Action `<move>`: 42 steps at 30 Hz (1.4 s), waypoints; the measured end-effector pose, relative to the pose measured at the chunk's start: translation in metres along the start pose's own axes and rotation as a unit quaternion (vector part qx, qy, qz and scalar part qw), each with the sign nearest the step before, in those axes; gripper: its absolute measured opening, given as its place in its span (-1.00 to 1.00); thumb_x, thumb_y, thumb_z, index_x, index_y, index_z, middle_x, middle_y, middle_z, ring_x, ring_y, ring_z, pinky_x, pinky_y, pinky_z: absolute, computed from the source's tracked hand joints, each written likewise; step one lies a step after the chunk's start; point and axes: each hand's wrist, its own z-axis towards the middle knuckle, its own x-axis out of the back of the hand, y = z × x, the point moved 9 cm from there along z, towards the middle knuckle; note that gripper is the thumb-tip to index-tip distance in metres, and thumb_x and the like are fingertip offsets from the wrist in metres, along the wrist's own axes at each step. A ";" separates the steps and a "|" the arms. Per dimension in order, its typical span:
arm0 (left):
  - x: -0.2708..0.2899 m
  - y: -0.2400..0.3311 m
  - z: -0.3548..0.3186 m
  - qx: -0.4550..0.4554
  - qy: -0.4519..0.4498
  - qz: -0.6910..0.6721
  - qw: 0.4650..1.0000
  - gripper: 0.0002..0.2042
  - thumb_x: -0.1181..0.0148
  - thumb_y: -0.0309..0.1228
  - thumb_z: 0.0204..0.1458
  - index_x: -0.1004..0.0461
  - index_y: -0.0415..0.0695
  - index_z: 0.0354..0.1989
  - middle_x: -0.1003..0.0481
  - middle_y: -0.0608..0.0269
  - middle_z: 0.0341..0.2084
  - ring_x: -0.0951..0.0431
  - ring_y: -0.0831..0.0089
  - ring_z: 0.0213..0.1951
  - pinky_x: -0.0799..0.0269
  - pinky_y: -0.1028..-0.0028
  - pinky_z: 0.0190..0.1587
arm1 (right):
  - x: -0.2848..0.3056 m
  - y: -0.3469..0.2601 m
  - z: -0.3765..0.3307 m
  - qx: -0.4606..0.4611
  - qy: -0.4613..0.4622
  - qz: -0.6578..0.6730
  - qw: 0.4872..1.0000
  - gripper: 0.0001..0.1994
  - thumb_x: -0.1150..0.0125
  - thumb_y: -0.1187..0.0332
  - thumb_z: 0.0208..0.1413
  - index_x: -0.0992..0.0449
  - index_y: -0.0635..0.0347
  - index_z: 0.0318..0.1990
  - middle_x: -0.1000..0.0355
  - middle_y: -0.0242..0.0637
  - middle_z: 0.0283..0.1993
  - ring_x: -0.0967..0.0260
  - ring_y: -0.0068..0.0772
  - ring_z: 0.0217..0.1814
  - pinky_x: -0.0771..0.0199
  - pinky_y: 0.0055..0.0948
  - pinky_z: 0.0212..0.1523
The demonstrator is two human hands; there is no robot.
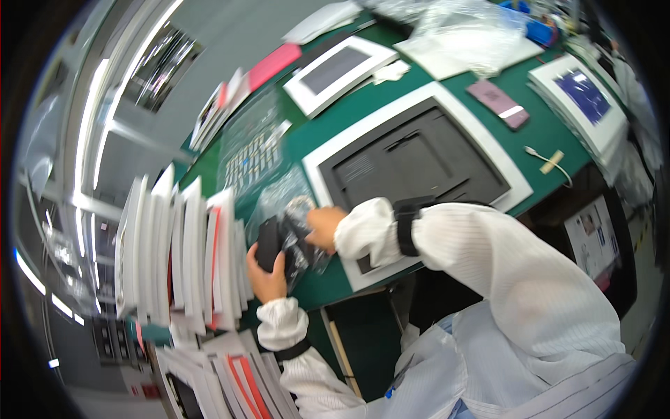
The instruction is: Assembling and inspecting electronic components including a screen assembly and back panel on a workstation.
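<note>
My left hand (267, 281) is closed around a small black box-shaped item (268, 244), thumb on one side and fingers on the other. Close to its right, my right hand (325, 228) reaches into a heap of clear plastic bags (299, 241) with dark contents. Its fingertips are partly hidden, so what they grip, if anything, does not show. Beside the right hand lies a large white-framed tray with a dark grey moulded insert (419, 150); my right sleeve covers its near edge.
At left stands a row of upright white trays (178, 258), with more below. A clear bag of small metallic parts (252, 159) lies beyond. Farther back are a smaller white-framed tray (335, 73), a pink phone-shaped item (498, 103), a short white cable (551, 166) and a white stack (579, 105).
</note>
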 end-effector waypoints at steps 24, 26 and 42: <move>-0.003 0.005 0.000 0.171 0.002 -0.245 0.954 -0.49 -0.18 -0.43 -0.08 -0.16 -0.09 0.08 -0.41 0.20 -0.43 -0.37 0.58 -0.42 -0.24 0.64 -0.38 | -0.016 0.006 0.014 -0.080 -0.069 0.014 0.994 -0.72 -0.08 0.30 -0.08 -0.45 0.43 -0.40 -0.44 0.05 -0.40 -0.45 -0.06 -0.32 -0.43 -0.24 -0.25; -0.002 0.012 -0.003 0.149 -0.013 -0.228 0.962 -0.49 -0.18 -0.44 -0.10 -0.17 -0.08 0.08 -0.41 0.16 -0.39 -0.39 0.54 -0.39 -0.29 0.60 -0.31 | -0.011 0.010 0.012 -0.081 -0.073 0.056 0.992 -0.73 -0.08 0.31 -0.08 -0.43 0.44 -0.39 -0.44 0.04 -0.42 -0.46 -0.07 -0.33 -0.44 -0.26 -0.27; -0.058 0.205 -0.066 -0.039 -0.141 -0.312 0.939 -0.11 -0.32 -0.54 -0.23 0.21 -0.14 0.24 -0.21 0.11 -0.08 -0.31 0.36 -0.04 -0.22 0.47 0.00 | 0.116 0.010 -0.095 0.063 0.117 0.196 0.972 -0.74 0.02 0.44 -0.10 -0.36 0.42 -0.23 -0.42 -0.12 -0.38 -0.34 -0.42 -0.37 -0.35 -0.43 -0.31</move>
